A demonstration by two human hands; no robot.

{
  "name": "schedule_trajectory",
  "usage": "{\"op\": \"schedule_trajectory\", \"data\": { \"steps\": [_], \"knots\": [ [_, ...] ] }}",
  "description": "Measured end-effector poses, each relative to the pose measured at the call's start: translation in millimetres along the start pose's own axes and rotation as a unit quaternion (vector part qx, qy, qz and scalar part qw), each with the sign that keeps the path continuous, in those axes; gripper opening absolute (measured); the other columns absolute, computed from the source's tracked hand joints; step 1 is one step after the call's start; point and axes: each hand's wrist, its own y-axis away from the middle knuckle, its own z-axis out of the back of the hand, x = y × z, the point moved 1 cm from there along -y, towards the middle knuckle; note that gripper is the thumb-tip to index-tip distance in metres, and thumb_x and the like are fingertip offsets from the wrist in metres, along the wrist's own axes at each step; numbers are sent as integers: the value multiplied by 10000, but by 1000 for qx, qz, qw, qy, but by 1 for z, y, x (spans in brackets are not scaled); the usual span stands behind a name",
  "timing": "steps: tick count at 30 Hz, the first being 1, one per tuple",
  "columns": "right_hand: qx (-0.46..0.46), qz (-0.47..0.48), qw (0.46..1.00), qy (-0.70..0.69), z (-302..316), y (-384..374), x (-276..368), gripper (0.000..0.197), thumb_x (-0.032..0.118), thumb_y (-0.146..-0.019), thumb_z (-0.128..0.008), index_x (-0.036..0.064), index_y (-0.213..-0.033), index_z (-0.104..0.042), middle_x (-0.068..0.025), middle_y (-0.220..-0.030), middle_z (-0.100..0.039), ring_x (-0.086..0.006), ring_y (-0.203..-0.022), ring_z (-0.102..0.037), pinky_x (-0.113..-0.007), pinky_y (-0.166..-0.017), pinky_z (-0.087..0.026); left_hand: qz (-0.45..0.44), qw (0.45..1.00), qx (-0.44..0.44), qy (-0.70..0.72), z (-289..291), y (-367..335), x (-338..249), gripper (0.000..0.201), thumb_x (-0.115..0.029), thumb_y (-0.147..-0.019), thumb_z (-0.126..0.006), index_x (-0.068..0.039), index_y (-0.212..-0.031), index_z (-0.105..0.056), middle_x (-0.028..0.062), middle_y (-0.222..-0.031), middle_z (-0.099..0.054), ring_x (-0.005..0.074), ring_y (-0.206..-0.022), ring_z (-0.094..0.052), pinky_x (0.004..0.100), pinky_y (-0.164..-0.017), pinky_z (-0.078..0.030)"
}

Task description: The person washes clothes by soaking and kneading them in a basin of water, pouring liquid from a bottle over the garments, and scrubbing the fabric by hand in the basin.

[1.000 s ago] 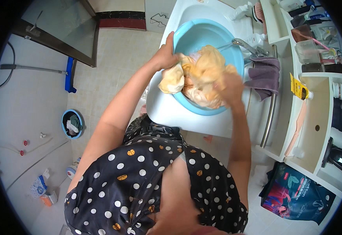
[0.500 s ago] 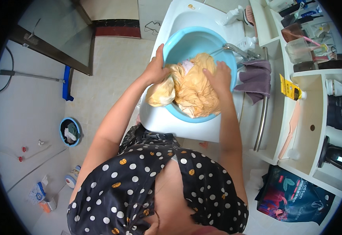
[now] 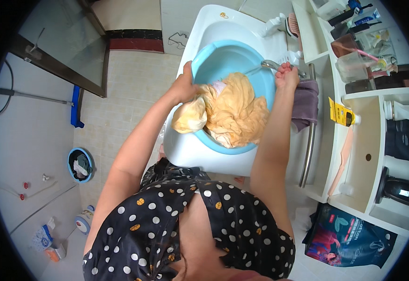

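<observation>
A light-blue plastic basin (image 3: 209, 61) stands in the white sink (image 3: 209, 23). Bunched yellow-orange cloth (image 3: 237, 110) fills its near part, and a paler end hangs over the left rim. My left hand (image 3: 184, 87) is closed on that rim, beside the overhanging cloth, its fingertips partly hidden. Over at the right, my right hand (image 3: 286, 76) has its fingers curled at the metal faucet (image 3: 271, 64), covering part of it. A thin, clear stream seems to run from the spout into the basin.
A purple towel (image 3: 305, 103) hangs on a metal rail (image 3: 309, 154) right of the sink. White shelves (image 3: 363, 159) hold toiletries, including a yellow tube (image 3: 341, 112). On the floor at left stands a small blue bucket (image 3: 88, 171) with dark cloth inside.
My right hand has left the cloth and moved right and up to the faucet. My left hand stays at the basin's left rim. The whole view has shifted slightly.
</observation>
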Motion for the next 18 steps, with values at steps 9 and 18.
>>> {"op": "schedule_trajectory", "data": {
  "steps": [9, 18],
  "knots": [
    [25, -27, 985, -170, -22, -31, 14, 425, 352, -959, -248, -12, -1132, -384, -187, -997, -562, -206, -659, -546, -242, -468, -367, 52, 998, 21, 39, 6, -1, -14, 709, -14, -714, -504, -20, -1331, -155, 260, -1164, -463, 322, -1093, -491, 348, -913, -402],
    [217, -21, 794, 568, -12, 50, -44, 469, 452, -875, -469, -1, -914, -583, -89, -745, -628, -163, -554, -563, -271, -499, -446, 63, 997, 6, 46, 9, 2, -2, 693, -22, -717, -512, -14, -1321, -172, 247, -1153, -470, 312, -1113, -471, 348, -932, -381]
  ]
}}
